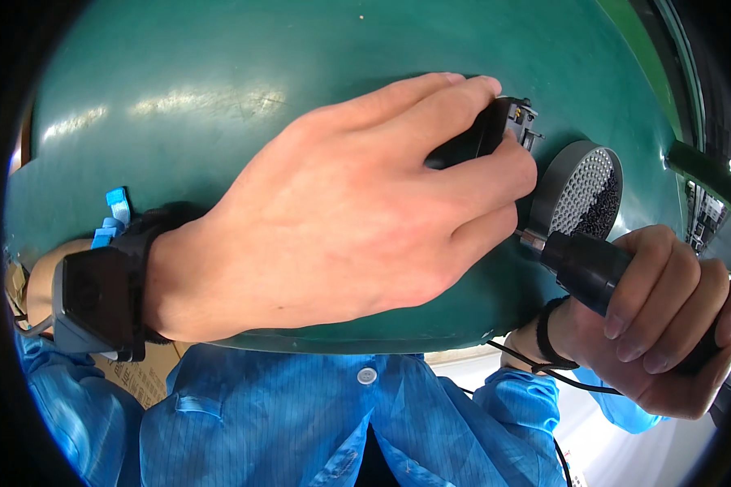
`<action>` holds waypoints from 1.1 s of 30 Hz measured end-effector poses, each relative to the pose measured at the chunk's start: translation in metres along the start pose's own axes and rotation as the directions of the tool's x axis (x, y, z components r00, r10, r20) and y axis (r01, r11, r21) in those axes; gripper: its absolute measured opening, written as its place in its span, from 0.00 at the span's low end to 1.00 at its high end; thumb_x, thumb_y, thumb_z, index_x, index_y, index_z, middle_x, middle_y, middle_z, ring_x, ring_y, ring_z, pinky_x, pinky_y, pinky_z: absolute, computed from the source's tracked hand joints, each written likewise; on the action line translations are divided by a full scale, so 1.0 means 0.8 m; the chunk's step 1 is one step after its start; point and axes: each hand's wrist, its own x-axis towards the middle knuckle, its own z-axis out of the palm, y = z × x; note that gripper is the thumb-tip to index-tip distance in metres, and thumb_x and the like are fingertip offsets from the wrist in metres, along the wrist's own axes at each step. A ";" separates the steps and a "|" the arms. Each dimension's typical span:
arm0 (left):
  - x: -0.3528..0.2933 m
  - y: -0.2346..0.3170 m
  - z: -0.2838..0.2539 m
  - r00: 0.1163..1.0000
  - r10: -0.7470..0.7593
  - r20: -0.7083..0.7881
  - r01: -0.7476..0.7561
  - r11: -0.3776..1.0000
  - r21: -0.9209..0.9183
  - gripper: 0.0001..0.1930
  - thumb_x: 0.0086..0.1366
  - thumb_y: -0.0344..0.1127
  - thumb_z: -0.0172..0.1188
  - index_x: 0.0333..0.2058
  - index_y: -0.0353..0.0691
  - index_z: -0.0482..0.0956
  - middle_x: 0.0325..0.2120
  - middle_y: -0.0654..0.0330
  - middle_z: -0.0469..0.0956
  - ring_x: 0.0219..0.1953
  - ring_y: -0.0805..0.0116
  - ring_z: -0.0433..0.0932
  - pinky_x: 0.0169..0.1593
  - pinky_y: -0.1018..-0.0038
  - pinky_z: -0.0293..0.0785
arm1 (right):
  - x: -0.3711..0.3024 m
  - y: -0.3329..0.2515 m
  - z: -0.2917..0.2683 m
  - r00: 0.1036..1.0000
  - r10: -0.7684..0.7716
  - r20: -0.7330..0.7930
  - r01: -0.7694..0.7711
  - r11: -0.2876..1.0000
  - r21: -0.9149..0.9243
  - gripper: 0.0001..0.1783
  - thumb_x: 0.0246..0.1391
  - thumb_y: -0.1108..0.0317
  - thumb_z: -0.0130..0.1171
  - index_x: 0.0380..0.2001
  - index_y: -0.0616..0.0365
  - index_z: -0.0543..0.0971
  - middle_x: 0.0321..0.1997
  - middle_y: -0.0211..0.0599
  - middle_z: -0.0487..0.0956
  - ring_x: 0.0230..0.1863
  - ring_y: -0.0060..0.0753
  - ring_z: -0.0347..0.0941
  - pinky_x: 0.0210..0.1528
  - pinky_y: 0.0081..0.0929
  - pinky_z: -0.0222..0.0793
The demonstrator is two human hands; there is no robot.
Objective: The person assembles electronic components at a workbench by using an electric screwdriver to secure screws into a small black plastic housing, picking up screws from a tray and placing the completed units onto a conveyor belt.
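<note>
My left hand (365, 203) stretches across the middle of the bench, its fingers closed around a small black device part (473, 140). A grey end with metal bits sticks out past the fingertips; the rest is covered by my hand. At the lower right, my right hand (666, 316) wraps around a black electric screwdriver (586, 269). The screwdriver's metal nose points left and lies close to the edge of my left hand, where its tip is hard to make out. Just beyond the nose stands a round grey dish (554, 188) with a dimpled plate and many tiny black screws (601, 209).
Under everything lies a green bench mat (179, 146). A black cord (544, 369) runs below my right wrist. A blue strap (114, 217) and a black wrist device (101, 296) sit on my left wrist. A dark green bar (707, 178) borders the right side.
</note>
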 end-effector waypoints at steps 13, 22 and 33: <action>-0.003 0.002 0.001 1.000 -0.019 -0.016 0.019 1.000 0.020 0.09 0.48 0.30 0.66 0.31 0.37 0.84 0.45 0.61 0.81 0.54 0.54 0.80 0.52 0.65 0.83 | -0.004 -0.019 0.046 0.981 0.007 -0.192 -0.015 0.999 -0.038 0.20 0.74 0.53 0.44 0.55 0.58 0.64 0.30 0.42 0.74 0.23 0.33 0.69 0.19 0.30 0.69; -0.005 0.002 0.002 0.999 -0.014 -0.044 0.013 1.000 -0.022 0.09 0.50 0.28 0.67 0.32 0.36 0.85 0.45 0.61 0.81 0.53 0.52 0.81 0.49 0.65 0.85 | -0.008 -0.007 0.051 0.982 0.001 -0.191 -0.012 0.998 -0.056 0.17 0.70 0.54 0.47 0.48 0.58 0.67 0.26 0.36 0.72 0.21 0.29 0.67 0.20 0.28 0.68; 0.010 -0.006 -0.015 0.995 0.008 0.096 0.001 0.995 -0.101 0.19 0.46 0.29 0.70 0.40 0.33 0.84 0.51 0.56 0.80 0.58 0.47 0.78 0.51 0.61 0.83 | -0.002 -0.031 0.021 0.928 -0.044 -0.369 -0.015 0.987 -0.157 0.15 0.65 0.55 0.51 0.39 0.57 0.71 0.21 0.28 0.70 0.19 0.23 0.65 0.21 0.25 0.66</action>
